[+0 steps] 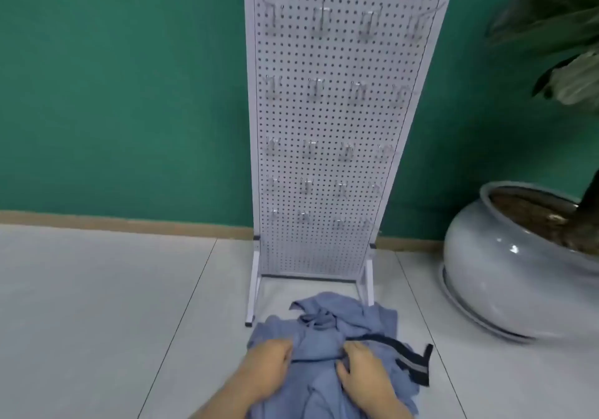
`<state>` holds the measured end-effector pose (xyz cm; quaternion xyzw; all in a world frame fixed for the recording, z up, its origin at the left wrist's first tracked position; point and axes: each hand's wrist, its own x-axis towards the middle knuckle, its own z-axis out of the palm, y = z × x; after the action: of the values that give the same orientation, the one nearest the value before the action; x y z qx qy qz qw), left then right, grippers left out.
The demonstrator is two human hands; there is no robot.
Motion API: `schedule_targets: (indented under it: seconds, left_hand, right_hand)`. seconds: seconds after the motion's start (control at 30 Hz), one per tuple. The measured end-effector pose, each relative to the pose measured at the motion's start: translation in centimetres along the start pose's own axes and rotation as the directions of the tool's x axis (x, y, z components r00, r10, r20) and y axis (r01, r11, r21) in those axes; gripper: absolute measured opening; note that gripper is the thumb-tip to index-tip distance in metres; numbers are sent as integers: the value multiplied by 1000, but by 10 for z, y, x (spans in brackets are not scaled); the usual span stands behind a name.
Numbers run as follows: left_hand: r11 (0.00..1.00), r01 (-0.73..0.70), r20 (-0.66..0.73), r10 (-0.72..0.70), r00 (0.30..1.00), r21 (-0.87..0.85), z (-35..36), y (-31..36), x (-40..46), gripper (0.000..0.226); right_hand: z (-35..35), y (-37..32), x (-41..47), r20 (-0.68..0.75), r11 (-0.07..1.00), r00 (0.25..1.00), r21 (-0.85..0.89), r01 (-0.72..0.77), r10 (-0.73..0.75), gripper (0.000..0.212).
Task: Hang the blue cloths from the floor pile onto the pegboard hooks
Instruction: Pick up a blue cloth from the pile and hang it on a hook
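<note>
1. Head view, floor: a rumpled pile of soft blue cloths (327,337) lies on the pale grey tiled floor (97,305), just in front of the stand's feet. A dark strip with a grey band (411,358) trails off the pile's right edge.
2. Left hand (269,366) – fingers curled down into the fabric at the pile's left side, gripping a fold.
3. Right hand (359,370) – fingers bent over a ridge of cloth near the middle, thumb tucked against it; it looks to be pinching that fold.
4. Head view, upright: white perforated metal pegboard (324,120) stands against the green wall (123,94). Its rows of small silver hooks (319,20) are all bare.
5. Right side: a glossy white ceramic plant pot (505,269), well apart from the pile.
6. Progress, judged – nothing hung yet; every cloth is on the floor. First pick-up appears under way; separating, lifting and hooking each cloth remain.
</note>
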<state>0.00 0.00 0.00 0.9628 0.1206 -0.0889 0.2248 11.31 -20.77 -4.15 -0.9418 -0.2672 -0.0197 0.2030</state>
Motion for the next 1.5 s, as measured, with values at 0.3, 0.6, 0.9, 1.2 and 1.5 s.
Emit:
schedule_targets:
  seconds: [0.3,0.6,0.9,1.2,1.5]
  left_hand:
    - [988,-84,-180,60,982,-129,-14,-5,-1,10]
    - [971,-125,-230,76,970,-206,-21,-1,5,6]
    - [878,-176,-376,-5,927,-445,-54,20,8,12]
    - [835,-270,-480,7,877,-480,-119,48,6,20]
    - [957,-224,-272,169,947,-182,-216,70,-14,35]
  right_hand:
    - [-25,-20,-7,231,990,970,102,-96,71,23]
    - [-28,-21,-3,181,975,981,198,-100,63,12]
    - [-78,-70,31,90,604,927,735,-309,365,18]
    - [-142,-95,57,5,542,930,811,-219,368,15]
    - [-212,-103,77,70,623,967,753,-212,245,72]
